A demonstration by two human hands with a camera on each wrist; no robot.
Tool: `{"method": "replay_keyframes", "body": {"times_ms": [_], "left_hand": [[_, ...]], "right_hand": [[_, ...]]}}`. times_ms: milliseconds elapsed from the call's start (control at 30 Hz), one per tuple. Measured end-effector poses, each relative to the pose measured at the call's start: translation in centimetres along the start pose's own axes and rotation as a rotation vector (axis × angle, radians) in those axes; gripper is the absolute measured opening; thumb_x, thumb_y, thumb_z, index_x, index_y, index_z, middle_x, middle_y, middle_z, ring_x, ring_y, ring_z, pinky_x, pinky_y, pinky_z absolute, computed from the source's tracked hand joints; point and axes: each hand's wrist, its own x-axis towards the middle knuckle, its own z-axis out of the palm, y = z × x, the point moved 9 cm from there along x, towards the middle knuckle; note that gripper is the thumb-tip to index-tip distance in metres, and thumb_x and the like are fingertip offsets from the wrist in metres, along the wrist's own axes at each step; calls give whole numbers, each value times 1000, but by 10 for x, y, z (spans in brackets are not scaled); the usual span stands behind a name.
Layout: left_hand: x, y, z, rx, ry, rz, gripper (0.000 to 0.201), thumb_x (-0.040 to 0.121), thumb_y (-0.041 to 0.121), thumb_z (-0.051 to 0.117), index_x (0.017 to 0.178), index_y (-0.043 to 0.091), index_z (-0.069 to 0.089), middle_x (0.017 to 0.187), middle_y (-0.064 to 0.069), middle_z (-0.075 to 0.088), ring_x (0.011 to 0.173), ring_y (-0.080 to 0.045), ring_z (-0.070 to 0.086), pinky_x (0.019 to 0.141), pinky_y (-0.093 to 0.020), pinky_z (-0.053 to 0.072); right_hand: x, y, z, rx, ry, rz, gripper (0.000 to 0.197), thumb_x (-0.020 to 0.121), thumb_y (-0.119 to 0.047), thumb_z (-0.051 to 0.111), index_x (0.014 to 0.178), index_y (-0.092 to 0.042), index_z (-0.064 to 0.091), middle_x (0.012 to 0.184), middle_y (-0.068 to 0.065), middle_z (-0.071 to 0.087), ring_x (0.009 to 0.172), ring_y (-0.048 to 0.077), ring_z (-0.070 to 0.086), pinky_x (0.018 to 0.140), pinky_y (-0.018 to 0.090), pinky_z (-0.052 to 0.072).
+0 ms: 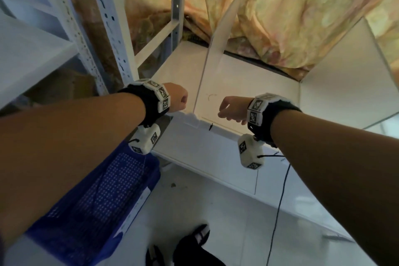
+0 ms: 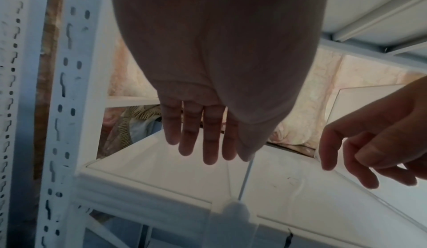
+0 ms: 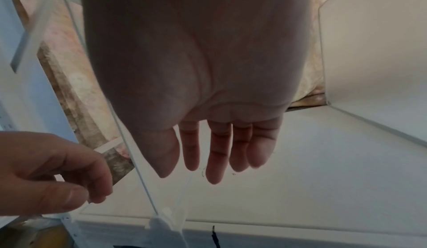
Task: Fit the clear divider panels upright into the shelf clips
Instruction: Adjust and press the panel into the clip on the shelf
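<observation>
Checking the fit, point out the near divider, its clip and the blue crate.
Divider (image 1: 201,75), head view, front edge.
Clip (image 1: 191,119), head view, top.
Crate (image 1: 103,196), head view, mesh floor.

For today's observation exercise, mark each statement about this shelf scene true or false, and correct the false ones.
1. Both hands, left hand and right hand, hold nothing. True.
2. A clear panel stands upright in the clip at the shelf's front edge. True.
3. The left hand grips the panel. False: its fingers are straight and hold nothing.
4. A red crate sits on the shelf. False: a blue crate sits below, left of the shelf.
5. A second panel stands further right. True.
</observation>
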Motion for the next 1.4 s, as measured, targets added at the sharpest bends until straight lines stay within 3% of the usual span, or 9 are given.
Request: {"method": "replay_keyframes", "body": {"times_ms": [167,300,400,500,733,933,1100,1266,1400], "left_hand": [[22,-22,31,20,-95,-82,37,90,36,62,121,17,54,122,-5,61,106,-26,58,93,-38,49],[42,-24,57,50,-115,-95,72,79,48,71,140,22,42,138,-4,47,126,-28,46,100,-42,44],[53,-22,65,55,-92,-52,82,75,53,72,143,23,39,142,-1,44,131,-27,41,105,-46,40],[67,-22,69,79,-58,11,76,77,53,69,140,24,41,139,2,43,130,-25,37,105,-47,39],[87,-8,72,195,57,198,74,83,55,60,144,21,36,150,0,37,144,-28,25,112,-46,32],[87,-17,63,190,181,229,64,78,59,64,128,22,48,131,1,54,122,-25,46,99,-44,41],[90,-31,61,99,85,227,68,84,61,57,139,23,43,141,0,47,129,-24,44,105,-44,37],[88,-25,55,167,33,297,71,84,66,53,139,22,45,142,1,47,128,-24,47,106,-45,37],[89,-12,51,212,40,358,71,83,67,53,138,23,45,142,2,50,127,-22,49,106,-45,37]], "right_hand": [[42,-10,10,-94,-55,-92,34,98,-28,53,117,-2,61,96,7,57,64,15,49,58,26,42],[78,-30,28,-143,-59,-78,40,93,-49,54,79,-11,53,80,8,50,69,23,48,63,29,38],[91,-47,34,-23,-40,-63,56,93,-59,42,108,-9,62,116,19,56,105,33,56,89,37,43],[102,-51,24,49,65,-39,50,100,-45,36,119,-7,60,129,17,58,113,32,58,83,33,40],[96,-50,39,104,75,51,30,100,-19,43,119,0,58,121,18,60,95,31,57,75,28,38],[93,-53,33,44,24,84,22,98,-11,46,107,-3,65,111,8,65,76,20,53,72,28,45],[90,-37,40,223,-24,137,18,92,-21,54,86,-8,64,69,3,59,54,18,51,50,22,41],[97,-16,35,69,10,126,20,96,-25,55,92,-7,63,86,8,63,55,14,51,50,21,40],[107,-8,46,8,5,87,35,94,-37,56,102,-5,68,89,6,64,82,22,57,70,28,44]]}}
